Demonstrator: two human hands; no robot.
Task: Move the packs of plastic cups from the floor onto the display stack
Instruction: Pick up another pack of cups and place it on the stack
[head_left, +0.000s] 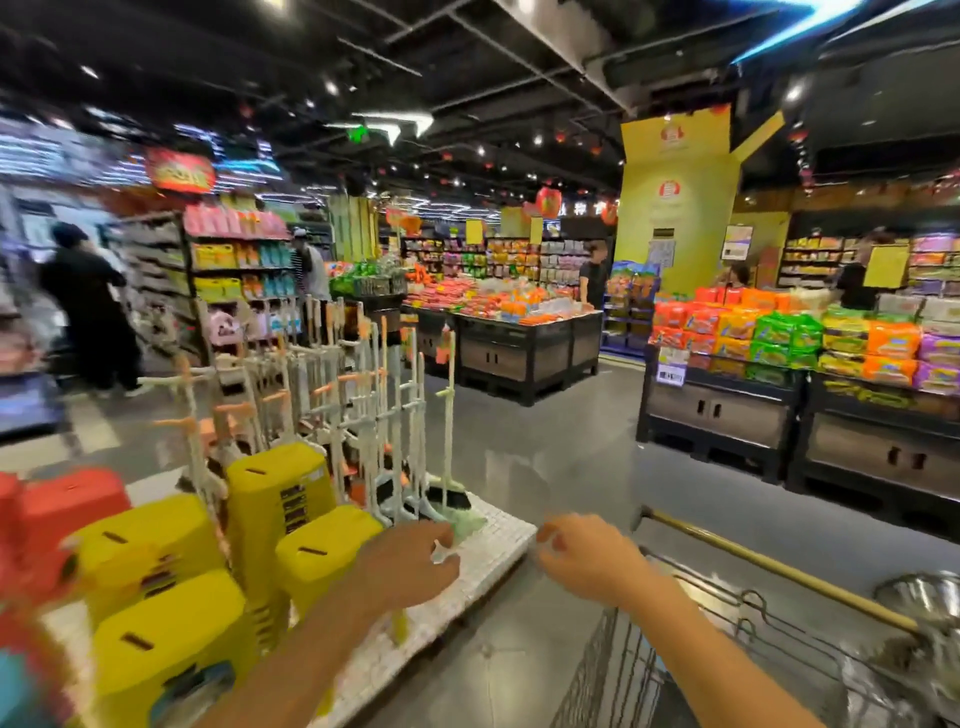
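The left hand (410, 561) and right hand (582, 556) each keep a narrow, pinching grip on a clear, blurred pack of plastic cups (540, 488), held up at 6 o'clock. Yellow stools (280, 499) stand at 8 o'clock and a wire cart (623, 670) at 4 o'clock.

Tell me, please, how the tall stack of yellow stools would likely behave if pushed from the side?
The tall stack looks like nested moulded plastic, so it is probably stiff and light for its size. It is taller than it is wide, so a push near the top may tip it rather than slide it.
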